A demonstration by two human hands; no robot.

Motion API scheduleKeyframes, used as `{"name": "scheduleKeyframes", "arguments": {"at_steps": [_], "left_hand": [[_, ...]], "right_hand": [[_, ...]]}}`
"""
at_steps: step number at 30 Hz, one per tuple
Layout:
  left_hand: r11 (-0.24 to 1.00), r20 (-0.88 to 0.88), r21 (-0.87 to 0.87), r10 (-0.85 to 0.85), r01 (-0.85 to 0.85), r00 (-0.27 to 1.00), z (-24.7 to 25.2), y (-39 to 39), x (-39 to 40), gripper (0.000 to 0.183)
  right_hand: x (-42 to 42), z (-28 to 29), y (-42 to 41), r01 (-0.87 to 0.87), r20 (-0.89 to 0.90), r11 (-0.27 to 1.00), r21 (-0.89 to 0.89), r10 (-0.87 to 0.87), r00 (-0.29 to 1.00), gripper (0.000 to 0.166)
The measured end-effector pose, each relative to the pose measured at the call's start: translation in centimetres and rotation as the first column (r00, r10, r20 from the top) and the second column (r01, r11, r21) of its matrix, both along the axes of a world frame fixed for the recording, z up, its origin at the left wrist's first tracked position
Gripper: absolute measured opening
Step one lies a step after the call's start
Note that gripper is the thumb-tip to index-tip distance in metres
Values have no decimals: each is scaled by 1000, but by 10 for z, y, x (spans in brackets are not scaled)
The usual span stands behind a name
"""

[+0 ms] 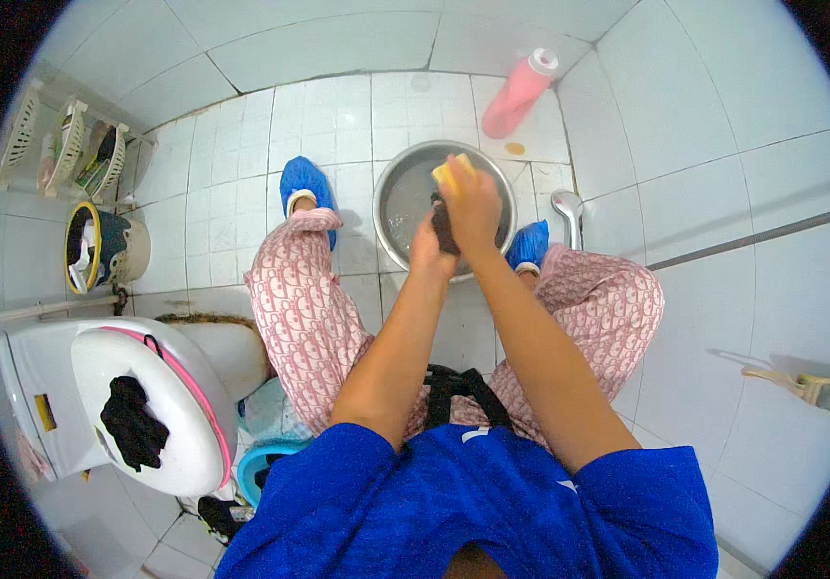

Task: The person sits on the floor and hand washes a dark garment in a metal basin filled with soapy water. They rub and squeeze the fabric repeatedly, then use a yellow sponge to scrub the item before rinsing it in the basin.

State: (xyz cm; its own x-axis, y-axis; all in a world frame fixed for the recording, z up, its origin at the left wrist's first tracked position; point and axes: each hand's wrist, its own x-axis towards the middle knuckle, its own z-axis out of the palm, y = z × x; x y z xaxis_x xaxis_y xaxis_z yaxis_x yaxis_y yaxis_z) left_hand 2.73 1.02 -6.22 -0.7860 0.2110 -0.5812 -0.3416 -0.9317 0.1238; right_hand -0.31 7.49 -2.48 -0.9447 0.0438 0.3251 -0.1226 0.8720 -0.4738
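Observation:
A round metal basin (395, 250) of cloudy water stands on the tiled floor between my feet. Over it, my left hand (429, 246) holds a wad of dark cloth (445, 228) from below. My right hand (474, 213) grips a yellow block (454, 171), perhaps a bar of soap, and presses against the same cloth. The fingers partly cover both the block and the cloth. Another black cloth (133, 425) lies crumpled on the white lid of the toilet at my left.
Beyond the basin stands a pink bottle (513, 101); a shower head (568, 213) lies by the right wall. A bin (125, 246), wall baskets (107, 159) and the toilet (190, 362) are at left. A blue basin (247, 470) sits near my left side.

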Motion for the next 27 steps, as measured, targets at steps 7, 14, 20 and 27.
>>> {"name": "scheduleKeyframes", "arguments": {"at_steps": [7, 14, 20, 27], "left_hand": [[956, -301, 289, 49, 42, 952, -12, -13, 9, 36], [998, 24, -55, -19, 20, 1000, 13, -9, -5, 32], [974, -4, -211, 82, -81, 997, 7, -24, -13, 46], [894, -257, -444, -67, -56, 964, 9, -32, -15, 39]], "right_hand": [[43, 18, -15, -287, 5, 951, -118, 289, 957, 43], [-17, -25, 30, 135, -48, 968, -213, -148, 988, 40], [44, 0, 6, 11, 12, 782, -623, -4, 1000, 42], [23, 1, 17, 456, 366, -200, -867, 365, 856, 33]]}}
